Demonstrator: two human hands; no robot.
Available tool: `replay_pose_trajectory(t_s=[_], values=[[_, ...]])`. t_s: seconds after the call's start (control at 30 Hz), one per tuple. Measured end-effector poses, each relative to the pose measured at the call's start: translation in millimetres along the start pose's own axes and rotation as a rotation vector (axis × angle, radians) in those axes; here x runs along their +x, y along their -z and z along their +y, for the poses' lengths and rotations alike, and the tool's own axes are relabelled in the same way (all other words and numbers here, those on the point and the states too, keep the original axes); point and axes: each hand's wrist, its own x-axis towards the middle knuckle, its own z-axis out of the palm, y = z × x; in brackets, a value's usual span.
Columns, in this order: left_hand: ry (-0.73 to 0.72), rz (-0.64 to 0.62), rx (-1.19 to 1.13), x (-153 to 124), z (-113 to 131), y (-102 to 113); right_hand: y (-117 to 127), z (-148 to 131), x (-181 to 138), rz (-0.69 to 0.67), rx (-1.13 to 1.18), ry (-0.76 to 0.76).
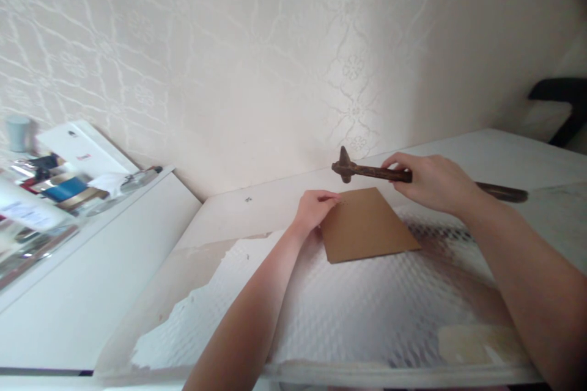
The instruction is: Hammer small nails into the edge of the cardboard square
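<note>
A brown board [367,226] lies flat on the white table [284,195] over a sheet of white bubble wrap [348,305]. My left hand [314,208] pinches something tiny at the board's far left corner; I cannot make out what. My right hand [433,183] grips the handle of a rusty hammer [367,171], close to its head. The hammer is held level, its head [345,166] a little above and behind that same corner. The handle's end sticks out past my right wrist.
A patterned white wall rises behind the table. On the left stands a lower white surface [92,256] with a clutter of bottles, boxes and packets [50,189]. A dark piece of furniture [562,104] shows at the far right. A pale tape patch [472,342] lies near the front edge.
</note>
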Motion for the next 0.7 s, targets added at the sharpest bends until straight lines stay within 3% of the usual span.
replay_pose_trajectory(t_s=[0.7], values=[[0.047,-0.006,0.065,-3.9,5.1,3.2,-0.6,-0.4,-0.7,-0.01,-0.013,0.017]])
